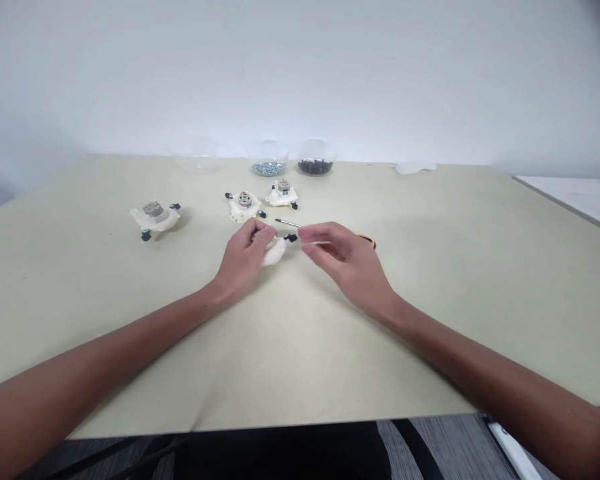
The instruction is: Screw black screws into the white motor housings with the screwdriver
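Note:
My left hand point(247, 253) is closed around a white plastic motor mount point(275, 252), just above or on the table. A black rubber foot point(291, 238) sticks out from the mount's right side, while the fingers cover most of the rest. Close to that foot, my right hand point(347, 263) has its thumb and fingers apart, with nothing visible between them. Behind the right hand is a screwdriver point(287, 223). Its metal shaft shows left of the fingers and its orange and black handle end shows on the right; the middle is hidden.
Three similar white mounts with motors stand beyond: one at left point(155, 217), one in the middle point(245, 205) and one farther back point(283, 193). Along the wall are a bowl of silvery screws point(269, 168), a bowl of black parts point(315, 166), a clear bowl point(200, 163) and a white piece point(414, 168).

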`<move>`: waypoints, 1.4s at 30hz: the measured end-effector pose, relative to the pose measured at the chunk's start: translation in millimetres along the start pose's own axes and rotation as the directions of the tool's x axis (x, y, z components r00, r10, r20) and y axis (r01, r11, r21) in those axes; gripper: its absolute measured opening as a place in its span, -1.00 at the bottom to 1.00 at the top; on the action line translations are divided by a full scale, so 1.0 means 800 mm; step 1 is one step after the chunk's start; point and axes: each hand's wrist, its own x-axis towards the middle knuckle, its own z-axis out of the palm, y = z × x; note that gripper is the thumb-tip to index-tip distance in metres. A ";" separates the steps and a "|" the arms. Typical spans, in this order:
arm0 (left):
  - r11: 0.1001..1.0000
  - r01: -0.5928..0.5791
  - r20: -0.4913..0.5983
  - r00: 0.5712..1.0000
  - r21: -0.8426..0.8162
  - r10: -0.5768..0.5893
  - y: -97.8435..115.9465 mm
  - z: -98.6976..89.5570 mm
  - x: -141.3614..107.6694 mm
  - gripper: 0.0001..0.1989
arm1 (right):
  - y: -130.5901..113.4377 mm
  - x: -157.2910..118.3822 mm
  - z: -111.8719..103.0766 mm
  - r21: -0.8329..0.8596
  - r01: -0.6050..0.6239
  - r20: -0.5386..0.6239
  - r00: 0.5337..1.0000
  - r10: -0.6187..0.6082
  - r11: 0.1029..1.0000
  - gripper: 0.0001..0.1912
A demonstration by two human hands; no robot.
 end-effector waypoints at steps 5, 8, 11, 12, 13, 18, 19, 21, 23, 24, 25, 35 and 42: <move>0.967 0.136 0.198 0.976 -0.215 -0.093 0.010 0.015 -0.023 -0.72 | 0.013 0.005 0.007 0.001 -0.071 0.266 0.962 0.068 0.998 -0.20; 0.922 0.178 0.320 0.945 -0.343 -0.063 0.007 0.019 -0.031 -0.66 | 0.015 0.011 0.002 -0.054 -0.110 0.237 0.964 0.119 0.993 -0.31; 0.916 0.128 0.338 0.941 -0.380 0.009 0.001 0.017 -0.030 -0.64 | 0.014 0.016 -0.006 0.001 -0.178 0.196 0.965 0.175 0.984 -0.47; 0.921 0.097 0.343 0.938 -0.378 0.042 0.000 0.016 -0.029 -0.63 | 0.013 0.017 -0.008 0.058 -0.204 0.193 0.963 0.190 0.977 -0.52; 0.925 0.063 0.353 0.932 -0.375 0.080 -0.001 0.014 -0.027 -0.61 | 0.013 0.018 -0.010 0.130 -0.228 0.193 0.960 0.201 0.965 -0.56; 0.944 -0.069 0.376 0.906 -0.323 0.195 0.000 0.010 -0.024 -0.52 | 0.012 0.019 -0.015 0.397 -0.272 0.180 0.960 0.216 0.877 -0.70; 0.946 -0.080 0.374 0.905 -0.315 0.201 0.001 0.009 -0.024 -0.54 | 0.012 0.019 -0.016 0.400 -0.271 0.176 0.960 0.217 0.876 -0.72; 0.948 -0.076 0.386 0.901 -0.309 0.198 0.004 0.007 -0.024 -0.55 | 0.013 0.019 -0.018 0.382 -0.265 0.169 0.962 0.215 0.885 -0.73; 0.949 -0.059 0.405 0.895 -0.310 0.188 0.008 0.004 -0.023 -0.56 | 0.015 0.019 -0.019 0.363 -0.257 0.169 0.963 0.208 0.896 -0.73; 0.950 -0.054 0.411 0.893 -0.309 0.184 0.009 0.002 -0.023 -0.57 | 0.016 0.019 -0.020 0.362 -0.253 0.170 0.964 0.203 0.897 -0.74; 0.950 -0.050 0.415 0.891 -0.308 0.182 0.010 0.001 -0.023 -0.58 | 0.017 0.019 -0.020 0.367 -0.249 0.172 0.965 0.198 0.896 -0.74; 0.942 -0.063 0.434 0.876 -0.331 0.211 0.012 -0.005 -0.017 -0.65 | 0.025 0.024 -0.024 0.469 -0.270 0.212 0.959 0.189 0.841 -0.74; 0.959 -0.136 0.429 0.872 -0.250 0.236 0.013 -0.012 -0.015 -0.67 | 0.032 0.028 -0.029 0.540 -0.300 0.266 0.947 0.179 0.786 -0.77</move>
